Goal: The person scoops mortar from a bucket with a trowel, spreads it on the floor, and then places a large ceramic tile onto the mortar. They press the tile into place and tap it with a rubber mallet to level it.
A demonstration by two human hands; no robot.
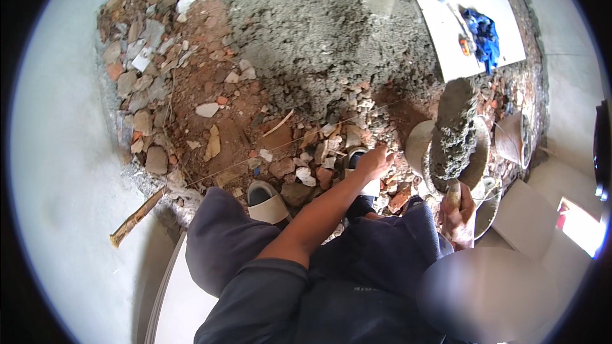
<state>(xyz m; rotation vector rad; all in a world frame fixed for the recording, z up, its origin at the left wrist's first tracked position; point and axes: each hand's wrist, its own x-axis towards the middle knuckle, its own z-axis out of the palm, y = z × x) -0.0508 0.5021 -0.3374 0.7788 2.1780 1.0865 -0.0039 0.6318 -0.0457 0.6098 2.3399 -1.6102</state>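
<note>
Trowel: blade caked in wet grey mortar, lumpy and coarse, with a wooden handle, worn. Bucket under it: rim smeared with dried grey cement, matt. Rubble: broken brick, red-orange, rough, dusty, mixed with pale stone chips. Mortar bed: grey, grainy, damp-looking, matt. Tile: white, smooth. Cloth on it: blue fabric, crumpled. Stick: raw wood, rough. Trousers: dark cloth, matt. Sandal: pale, smooth rubbery strap.
</note>
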